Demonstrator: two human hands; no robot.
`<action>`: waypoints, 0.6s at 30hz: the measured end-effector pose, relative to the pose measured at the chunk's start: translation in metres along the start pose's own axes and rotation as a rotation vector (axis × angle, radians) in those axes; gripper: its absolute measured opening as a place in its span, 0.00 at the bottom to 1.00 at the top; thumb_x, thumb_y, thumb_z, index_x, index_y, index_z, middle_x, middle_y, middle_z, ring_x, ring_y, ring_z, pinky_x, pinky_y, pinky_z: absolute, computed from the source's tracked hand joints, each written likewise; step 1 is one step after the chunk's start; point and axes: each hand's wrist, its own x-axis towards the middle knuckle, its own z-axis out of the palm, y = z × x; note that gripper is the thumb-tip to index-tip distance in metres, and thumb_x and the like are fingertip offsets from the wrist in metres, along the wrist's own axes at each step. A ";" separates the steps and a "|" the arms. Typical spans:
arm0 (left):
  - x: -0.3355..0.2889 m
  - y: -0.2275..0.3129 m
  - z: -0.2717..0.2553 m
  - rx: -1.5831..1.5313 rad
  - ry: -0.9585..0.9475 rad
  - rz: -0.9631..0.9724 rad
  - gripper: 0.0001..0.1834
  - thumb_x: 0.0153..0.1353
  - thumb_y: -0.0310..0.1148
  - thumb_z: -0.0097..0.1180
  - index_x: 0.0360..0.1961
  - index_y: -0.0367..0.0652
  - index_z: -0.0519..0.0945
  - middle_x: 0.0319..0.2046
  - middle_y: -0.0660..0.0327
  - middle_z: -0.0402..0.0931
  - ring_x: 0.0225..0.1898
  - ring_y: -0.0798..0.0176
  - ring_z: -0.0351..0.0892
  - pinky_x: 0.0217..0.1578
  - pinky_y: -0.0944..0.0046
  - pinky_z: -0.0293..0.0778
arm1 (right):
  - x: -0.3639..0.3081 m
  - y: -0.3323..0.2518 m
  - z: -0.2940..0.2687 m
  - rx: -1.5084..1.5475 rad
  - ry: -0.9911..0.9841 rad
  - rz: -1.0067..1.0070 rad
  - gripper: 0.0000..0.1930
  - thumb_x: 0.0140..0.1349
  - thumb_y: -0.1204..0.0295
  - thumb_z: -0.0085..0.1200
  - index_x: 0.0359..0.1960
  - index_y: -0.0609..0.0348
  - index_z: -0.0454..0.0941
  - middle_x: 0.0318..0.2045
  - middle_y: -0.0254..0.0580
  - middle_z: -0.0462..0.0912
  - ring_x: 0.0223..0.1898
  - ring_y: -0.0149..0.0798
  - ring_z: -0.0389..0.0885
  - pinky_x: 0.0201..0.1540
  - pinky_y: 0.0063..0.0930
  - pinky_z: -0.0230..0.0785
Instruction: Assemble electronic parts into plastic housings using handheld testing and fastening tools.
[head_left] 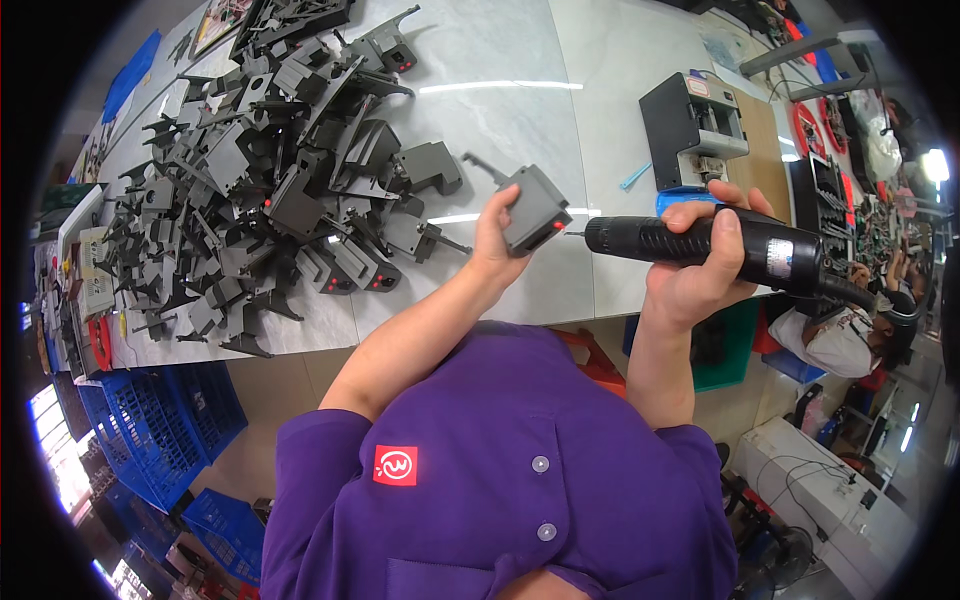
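Observation:
My left hand (497, 232) grips a grey plastic housing (537, 205) with a thin arm at its far left corner and a small red spot on its right edge. In my right hand (705, 245) is a black electric screwdriver (655, 239), held level with its bit pointing left. The bit's tip is close to the red spot on the housing; whether they touch I cannot tell. A big heap of similar grey housings (300, 195) covers the left of the table, some with red spots.
A black and grey box-shaped device (690, 125) stands at the back right of the table (490, 60), with a blue tool (634, 176) beside it. Blue crates (150, 425) are on the floor at left, a green bin (725, 345) at right. Another person (840, 340) sits far right.

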 end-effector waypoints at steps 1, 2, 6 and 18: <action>-0.003 0.003 -0.003 -0.107 -0.057 -0.073 0.22 0.53 0.45 0.51 0.44 0.41 0.70 0.40 0.55 0.72 0.44 0.58 0.71 0.50 0.56 0.65 | 0.003 0.000 -0.001 0.006 0.018 -0.013 0.20 0.50 0.74 0.48 0.46 0.65 0.62 0.34 0.52 0.74 0.17 0.36 0.73 0.21 0.28 0.68; -0.005 0.004 -0.004 -0.213 -0.114 -0.146 0.23 0.53 0.48 0.47 0.42 0.40 0.72 0.43 0.52 0.71 0.50 0.53 0.67 0.57 0.52 0.58 | 0.006 0.000 -0.002 0.012 0.037 -0.025 0.20 0.50 0.74 0.48 0.46 0.65 0.62 0.34 0.52 0.74 0.17 0.36 0.73 0.22 0.27 0.68; -0.018 0.003 0.011 -0.261 -0.233 -0.248 0.30 0.52 0.53 0.44 0.47 0.37 0.68 0.44 0.49 0.70 0.49 0.52 0.68 0.57 0.52 0.58 | 0.009 0.004 -0.004 0.019 0.083 0.003 0.19 0.50 0.75 0.48 0.45 0.66 0.63 0.33 0.51 0.74 0.17 0.35 0.73 0.21 0.25 0.67; -0.020 0.013 0.009 0.349 -0.154 -0.245 0.24 0.52 0.44 0.52 0.42 0.33 0.72 0.36 0.52 0.76 0.37 0.58 0.77 0.42 0.60 0.74 | 0.029 0.000 -0.027 0.001 0.149 -0.037 0.18 0.51 0.74 0.47 0.45 0.64 0.64 0.32 0.49 0.74 0.18 0.35 0.72 0.22 0.28 0.68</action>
